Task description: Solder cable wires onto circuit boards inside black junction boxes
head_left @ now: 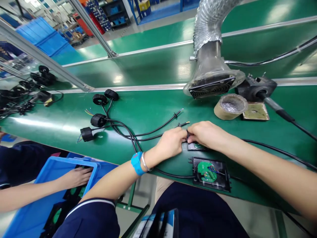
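Note:
My left hand [174, 141] and my right hand [206, 132] meet at the left end of a black plastic housing [197, 146] with a green circuit board inside. Both hands are closed, fingertips pinched together at the housing's corner around a small dark part that the fingers mostly hide. Closer to me lies a second open black housing [224, 182], with a round green circuit board [207, 171] and thin coloured wires. A black cable enters its left side. Just beyond my fingers rest stripped ends of black cables [158, 127], which lead left to round black connectors [98, 120].
A fume-extraction hood [210, 77] hangs over the green bench. Behind my right hand stand a tub of metal shavings [229, 107] and a soldering iron in its holder [259, 87]. At left, a co-worker's hand [76, 177] reaches into a blue crate [53, 165] of housings.

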A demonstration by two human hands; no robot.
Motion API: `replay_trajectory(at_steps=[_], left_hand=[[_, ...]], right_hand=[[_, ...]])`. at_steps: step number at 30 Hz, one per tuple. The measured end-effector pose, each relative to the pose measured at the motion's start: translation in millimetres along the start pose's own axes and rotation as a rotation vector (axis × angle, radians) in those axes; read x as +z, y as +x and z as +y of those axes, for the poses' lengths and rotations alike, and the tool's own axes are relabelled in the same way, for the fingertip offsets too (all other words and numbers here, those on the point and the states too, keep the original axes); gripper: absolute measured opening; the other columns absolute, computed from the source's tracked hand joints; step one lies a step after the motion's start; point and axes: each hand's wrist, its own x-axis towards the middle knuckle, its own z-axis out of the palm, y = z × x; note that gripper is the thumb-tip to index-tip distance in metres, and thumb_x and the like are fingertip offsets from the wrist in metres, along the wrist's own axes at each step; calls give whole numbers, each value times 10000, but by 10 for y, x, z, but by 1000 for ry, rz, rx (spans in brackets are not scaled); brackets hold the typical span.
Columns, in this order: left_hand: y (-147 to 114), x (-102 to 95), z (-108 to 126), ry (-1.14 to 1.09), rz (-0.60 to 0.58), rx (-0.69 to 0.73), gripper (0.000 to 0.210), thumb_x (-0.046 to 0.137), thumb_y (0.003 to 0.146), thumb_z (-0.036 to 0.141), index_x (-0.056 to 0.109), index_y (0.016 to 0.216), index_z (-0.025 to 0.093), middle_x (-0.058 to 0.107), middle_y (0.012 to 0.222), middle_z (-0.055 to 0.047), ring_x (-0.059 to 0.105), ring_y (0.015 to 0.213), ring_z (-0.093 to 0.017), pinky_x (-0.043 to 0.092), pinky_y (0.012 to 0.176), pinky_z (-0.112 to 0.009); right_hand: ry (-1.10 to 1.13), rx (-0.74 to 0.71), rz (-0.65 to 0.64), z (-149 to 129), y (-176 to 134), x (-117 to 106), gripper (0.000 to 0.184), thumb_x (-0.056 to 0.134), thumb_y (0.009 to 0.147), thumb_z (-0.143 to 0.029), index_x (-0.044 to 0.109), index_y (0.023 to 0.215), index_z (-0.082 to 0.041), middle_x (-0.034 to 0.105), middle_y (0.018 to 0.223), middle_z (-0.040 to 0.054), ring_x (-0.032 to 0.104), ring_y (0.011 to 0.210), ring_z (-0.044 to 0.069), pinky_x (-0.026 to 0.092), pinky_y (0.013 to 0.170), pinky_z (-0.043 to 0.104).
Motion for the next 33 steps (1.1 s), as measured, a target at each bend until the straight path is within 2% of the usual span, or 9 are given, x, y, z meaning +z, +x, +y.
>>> replay_trajectory(at_steps=[3,7,10,14,16,19,23,26,33], left_hand=[[-39,59,96,111,1,38,205,405,851,71,578,923,155,595,892,-80,571,868,-215,486,760,-324],[-57,75,222,220,-5,-36,193,395,843,83,538,971,105,582,913,-122,581,824,-255,496,672,-353],[-54,72,195,169,43,-61,159,426,824,108,516,954,110,591,878,-107,586,714,-226,490,617,-339],[-48,102,33,95,99,30,122,453,847,170,541,931,165,611,842,-43,601,751,-177,494,678,-283],[-48,129,-37,79,121,76,122,452,859,186,569,888,174,618,810,-30,605,757,-157,485,691,-258],[-60,162,-75,88,165,110,178,429,873,204,597,823,169,617,747,-32,599,693,-147,455,619,-252],[-81,173,-49,134,219,143,230,414,875,237,604,760,175,597,676,-29,552,575,-144,325,472,-265],[-78,169,-43,158,238,172,219,426,857,227,590,723,175,583,647,-22,524,538,-135,262,445,-270],[-62,160,-105,177,232,232,251,405,882,218,620,761,171,571,644,-20,519,557,-127,278,458,-253]], right_hand=[[6,-72,-13,1,-3,2,171,610,824,-164,594,653,-165,645,727,12,590,687,129,302,585,240],[10,-92,55,80,-103,44,156,618,849,-253,609,722,-163,634,754,21,589,699,130,362,617,232],[76,-116,174,208,-251,108,189,662,824,-344,637,871,-163,634,841,32,591,715,118,437,672,221],[142,-237,345,363,-427,204,295,659,823,-372,631,1035,-168,620,966,61,607,840,142,491,770,250],[124,-258,346,393,-462,233,286,644,835,-379,636,1025,-166,617,965,71,604,889,162,498,799,270],[126,-257,325,380,-458,246,279,635,841,-376,647,1024,-166,613,956,71,600,885,165,504,796,277],[111,-240,342,313,-435,259,318,573,881,-358,641,1140,-185,620,969,70,593,912,171,505,834,302],[68,-200,370,283,-433,273,318,549,889,-361,663,1116,-171,630,945,75,600,892,179,509,827,314],[93,-128,365,186,-405,256,293,557,888,-370,701,1059,-181,637,909,62,590,857,159,482,804,282]])
